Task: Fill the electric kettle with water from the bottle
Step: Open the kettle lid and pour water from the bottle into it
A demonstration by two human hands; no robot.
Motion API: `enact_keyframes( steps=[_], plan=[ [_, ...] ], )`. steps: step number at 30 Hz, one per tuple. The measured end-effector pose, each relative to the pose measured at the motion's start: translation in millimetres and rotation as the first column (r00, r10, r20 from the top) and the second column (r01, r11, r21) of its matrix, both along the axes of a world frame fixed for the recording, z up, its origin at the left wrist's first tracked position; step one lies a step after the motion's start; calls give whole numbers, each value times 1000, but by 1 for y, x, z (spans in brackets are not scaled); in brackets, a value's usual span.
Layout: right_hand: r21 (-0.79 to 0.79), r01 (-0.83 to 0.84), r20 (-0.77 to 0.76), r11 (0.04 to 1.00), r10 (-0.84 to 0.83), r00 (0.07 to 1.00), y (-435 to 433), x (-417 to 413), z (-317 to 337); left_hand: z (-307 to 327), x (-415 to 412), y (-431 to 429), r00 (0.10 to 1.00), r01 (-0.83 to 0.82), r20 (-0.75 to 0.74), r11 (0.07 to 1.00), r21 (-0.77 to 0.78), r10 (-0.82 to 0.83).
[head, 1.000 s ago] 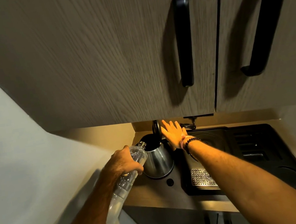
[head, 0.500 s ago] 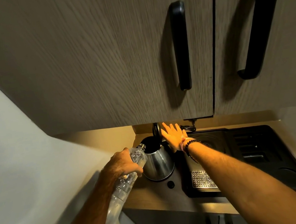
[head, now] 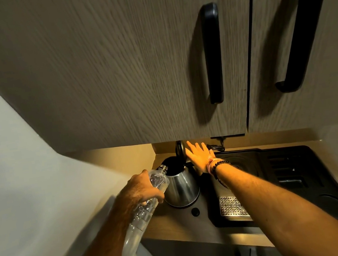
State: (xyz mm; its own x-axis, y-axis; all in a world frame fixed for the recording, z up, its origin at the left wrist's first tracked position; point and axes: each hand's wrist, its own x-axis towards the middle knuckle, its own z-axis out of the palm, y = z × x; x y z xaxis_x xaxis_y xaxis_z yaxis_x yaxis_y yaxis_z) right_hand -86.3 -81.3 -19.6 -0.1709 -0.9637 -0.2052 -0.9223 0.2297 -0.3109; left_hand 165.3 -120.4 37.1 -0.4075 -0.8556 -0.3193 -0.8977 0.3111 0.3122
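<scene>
A steel electric kettle [head: 182, 188] stands on the wooden counter [head: 176, 225] with its black lid [head: 180, 149] tipped up at the back. My left hand [head: 138, 191] grips a clear plastic bottle [head: 141, 219] tilted up, its uncapped neck [head: 163, 168] resting at the kettle's open rim. My right hand [head: 199, 156] is flat with fingers spread, its palm beside the raised lid and the kettle's handle side. A beaded bracelet sits on that wrist.
A black tray [head: 299, 175] with a perforated metal drip grid [head: 232, 207] lies right of the kettle. A small black bottle cap [head: 195, 212] lies on the counter in front. Overhead cupboard doors with black handles [head: 213, 53] hang low. A white wall [head: 18, 169] is at left.
Both hands, the bottle and the kettle keep their places; only my head has shifted slightly, moving the cupboard handles in view.
</scene>
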Motion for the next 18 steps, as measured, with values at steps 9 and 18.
enact_keyframes(
  steps=[9, 18],
  plan=[
    [-4, -16, -66, 1000, 15, 998, 0, 1, -1, -1, 0, -2, 1000, -10, -1, 1000, -9, 10],
    [-1, -19, -87, 1000, 19, 996, -2, 1, -2, -5, 3, -3, 1000, -13, -6, 1000, -25, 12]
  ],
)
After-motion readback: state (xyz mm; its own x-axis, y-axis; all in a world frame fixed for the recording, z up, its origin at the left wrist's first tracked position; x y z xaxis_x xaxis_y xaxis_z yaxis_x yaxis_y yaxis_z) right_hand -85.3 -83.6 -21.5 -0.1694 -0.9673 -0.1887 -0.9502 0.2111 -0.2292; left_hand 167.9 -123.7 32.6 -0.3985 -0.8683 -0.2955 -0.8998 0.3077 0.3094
